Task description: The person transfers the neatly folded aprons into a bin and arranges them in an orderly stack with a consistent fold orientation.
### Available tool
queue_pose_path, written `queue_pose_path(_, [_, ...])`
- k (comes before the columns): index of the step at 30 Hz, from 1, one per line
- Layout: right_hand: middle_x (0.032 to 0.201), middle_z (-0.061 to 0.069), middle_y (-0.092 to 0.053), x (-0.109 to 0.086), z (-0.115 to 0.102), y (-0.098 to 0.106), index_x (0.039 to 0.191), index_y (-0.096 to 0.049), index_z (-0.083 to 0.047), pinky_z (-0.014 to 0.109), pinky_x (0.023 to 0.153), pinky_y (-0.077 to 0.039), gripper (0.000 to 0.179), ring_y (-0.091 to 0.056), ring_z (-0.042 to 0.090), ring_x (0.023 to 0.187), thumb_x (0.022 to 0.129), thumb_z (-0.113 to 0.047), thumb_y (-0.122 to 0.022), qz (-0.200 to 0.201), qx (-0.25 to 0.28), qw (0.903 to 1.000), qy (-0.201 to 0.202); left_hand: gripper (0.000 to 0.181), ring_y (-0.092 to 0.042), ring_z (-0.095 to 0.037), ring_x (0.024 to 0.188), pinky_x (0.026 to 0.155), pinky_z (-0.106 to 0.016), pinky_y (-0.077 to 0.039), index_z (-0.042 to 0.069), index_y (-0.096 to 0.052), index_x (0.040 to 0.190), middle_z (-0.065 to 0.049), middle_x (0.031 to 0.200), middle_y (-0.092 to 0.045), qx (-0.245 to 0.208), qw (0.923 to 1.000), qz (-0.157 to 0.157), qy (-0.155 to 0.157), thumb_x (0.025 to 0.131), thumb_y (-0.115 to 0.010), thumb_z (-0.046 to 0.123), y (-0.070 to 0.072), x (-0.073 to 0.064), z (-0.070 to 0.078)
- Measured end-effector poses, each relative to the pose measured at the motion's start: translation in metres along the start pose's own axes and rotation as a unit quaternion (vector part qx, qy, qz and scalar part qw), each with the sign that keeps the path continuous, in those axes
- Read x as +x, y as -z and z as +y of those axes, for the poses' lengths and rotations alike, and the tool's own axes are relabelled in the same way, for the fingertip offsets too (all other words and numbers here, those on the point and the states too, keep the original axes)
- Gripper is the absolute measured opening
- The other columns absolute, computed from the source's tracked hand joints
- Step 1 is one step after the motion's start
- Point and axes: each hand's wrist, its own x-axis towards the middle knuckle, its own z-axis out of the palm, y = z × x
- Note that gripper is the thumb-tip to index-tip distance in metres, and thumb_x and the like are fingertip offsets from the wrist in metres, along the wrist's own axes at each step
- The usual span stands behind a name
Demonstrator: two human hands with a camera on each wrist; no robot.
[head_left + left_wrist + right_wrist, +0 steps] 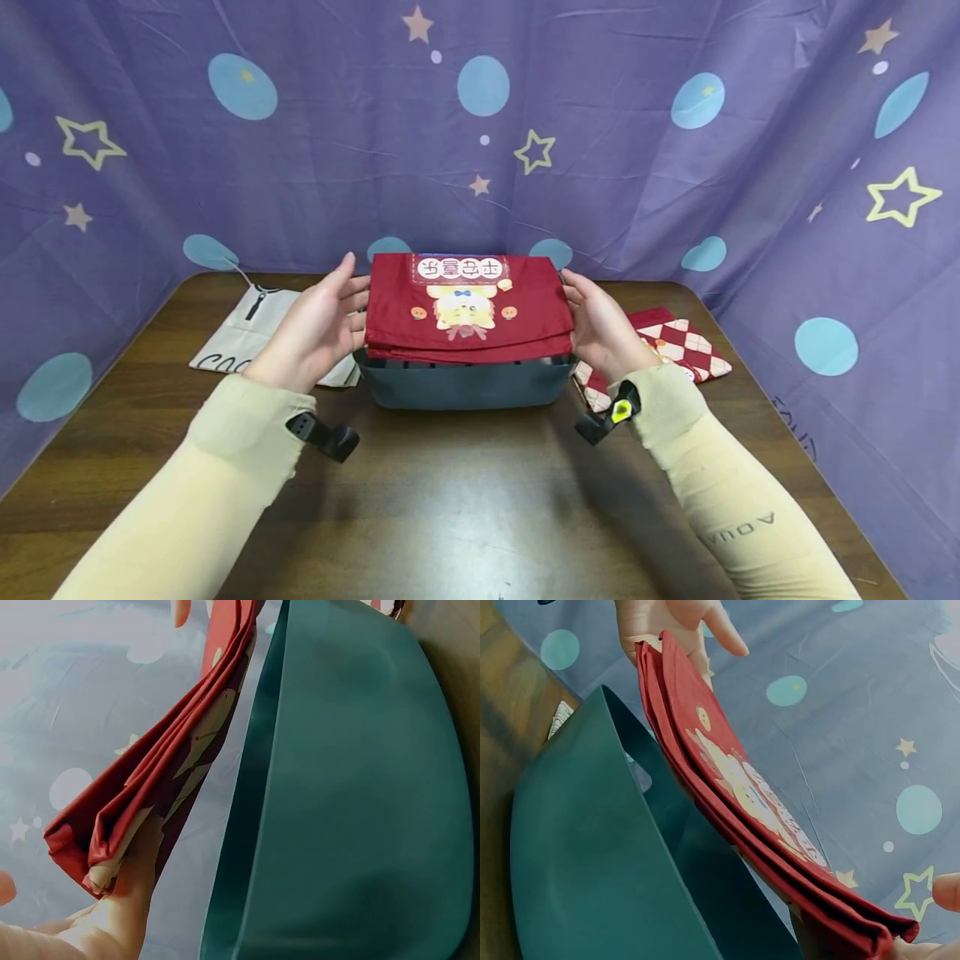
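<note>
A folded red cloth (465,308), printed with a cartoon animal and white round characters, lies in flat layers above an open teal bin (465,387). My left hand (318,321) supports its left end, fingers stretched beneath and thumb standing free. At the opposite end my right hand (603,321) bears it the same way, its thumb (946,891) apart from the fabric. The right wrist view shows the stacked folds tilted over the bin's rim (641,780). Beige pattern shows on the cloth's underside in the left wrist view. Most of the bin's inside is hidden.
On the left of the wooden table (465,500) lies a pale grey folded item (232,333) with a dark cord toggle and lettering. A red-and-beige checked cloth (690,346) lies at the right. A purple star-patterned curtain (585,208) hangs behind the table.
</note>
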Motion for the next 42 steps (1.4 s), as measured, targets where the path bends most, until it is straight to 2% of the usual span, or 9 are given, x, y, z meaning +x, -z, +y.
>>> queue_pose_path(4, [0.122,-0.003,-0.048,0.002,-0.001,0.002,0.128,-0.042,-0.015,0.035,0.094,-0.044,0.038,-0.051,0.013,0.109,0.105,-0.045,-0.035,-0.001,-0.001,1.0000,-0.005,0.091,-0.021,-0.031,0.151,0.117,-0.040,-0.035,0.007,0.008,0.158,-0.012,0.168,-0.001,-0.009,0.9998,-0.014,0.007,0.098,-0.028,0.066,0.002,0.003,-0.001])
queue_pose_path(6, [0.131,-0.001,-0.045,0.003,-0.001,0.001,0.136,-0.037,-0.014,0.035,0.096,-0.042,0.045,-0.049,0.013,0.113,0.105,-0.046,-0.034,-0.003,-0.001,0.9999,-0.011,0.092,-0.015,-0.032,0.152,0.123,-0.043,-0.021,0.007,0.010,0.158,-0.011,0.168,0.002,-0.014,0.9997,-0.017,0.011,0.098,-0.024,0.067,0.003,0.005,-0.002])
queue_pose_path(8, [0.146,0.002,-0.039,0.004,-0.002,0.002,0.148,-0.027,-0.013,0.034,0.096,-0.042,0.056,-0.045,0.015,0.121,0.105,-0.048,-0.033,-0.006,-0.009,0.9998,-0.016,0.093,-0.012,-0.031,0.153,0.124,-0.045,-0.015,0.007,0.011,0.158,-0.011,0.167,0.005,-0.023,0.9995,-0.018,0.016,0.097,-0.022,0.069,0.005,0.007,-0.003])
queue_pose_path(12, [0.165,0.006,-0.016,0.004,-0.002,0.003,0.158,-0.007,-0.009,0.030,0.089,-0.046,0.074,-0.036,0.019,0.134,0.104,-0.056,-0.026,-0.019,-0.025,0.9993,-0.021,0.095,-0.007,-0.030,0.154,0.125,-0.044,-0.013,0.008,0.011,0.158,-0.010,0.168,0.007,-0.032,0.9991,-0.017,0.024,0.095,-0.019,0.072,0.008,0.009,-0.004])
queue_pose_path(16, [0.166,0.010,-0.014,0.004,-0.001,0.007,0.159,-0.005,-0.006,0.027,0.085,-0.048,0.083,-0.033,0.022,0.140,0.101,-0.064,-0.018,-0.030,-0.023,0.9991,-0.019,0.098,-0.005,-0.028,0.154,0.126,-0.042,-0.012,0.009,0.009,0.158,-0.009,0.168,0.006,-0.039,0.9987,-0.013,0.031,0.091,-0.014,0.077,0.012,0.010,-0.005])
queue_pose_path(21, [0.167,0.011,-0.012,0.004,-0.002,0.010,0.159,-0.006,-0.005,0.028,0.101,-0.043,0.087,-0.023,0.024,0.150,0.099,-0.068,-0.016,-0.040,-0.003,0.9990,-0.022,0.101,-0.004,-0.026,0.155,0.126,-0.041,-0.009,0.009,0.009,0.158,-0.009,0.168,0.007,-0.045,0.9983,-0.011,0.035,0.089,-0.012,0.080,0.014,0.010,-0.006])
queue_pose_path(27, [0.167,0.013,-0.009,0.004,-0.001,0.011,0.159,-0.004,-0.004,0.036,0.123,-0.023,0.089,-0.018,0.025,0.153,0.098,-0.068,-0.013,-0.046,-0.003,0.9987,-0.023,0.102,0.004,-0.026,0.155,0.126,-0.041,-0.004,0.007,0.012,0.157,-0.009,0.167,0.012,-0.043,0.9981,-0.019,0.039,0.089,-0.010,0.080,0.013,0.010,-0.007])
queue_pose_path(33, [0.167,0.014,-0.006,0.005,0.000,0.013,0.159,-0.002,-0.003,0.038,0.125,-0.014,0.088,-0.014,0.026,0.153,0.099,-0.067,-0.012,-0.045,0.002,0.9987,-0.022,0.101,0.008,-0.026,0.154,0.126,-0.041,0.001,0.006,0.012,0.157,-0.009,0.166,0.014,-0.048,0.9979,-0.025,0.035,0.090,-0.009,0.079,0.014,0.010,-0.008])
queue_pose_path(42, [0.167,0.014,-0.006,0.005,0.003,0.013,0.158,-0.004,-0.002,0.036,0.125,-0.016,0.086,-0.013,0.027,0.154,0.100,-0.064,-0.017,-0.018,-0.014,0.9996,-0.015,0.103,0.010,-0.028,0.154,0.126,-0.041,0.001,0.006,0.012,0.157,-0.010,0.166,0.014,-0.031,0.9988,-0.023,0.030,0.090,-0.012,0.080,0.012,0.013,-0.008])
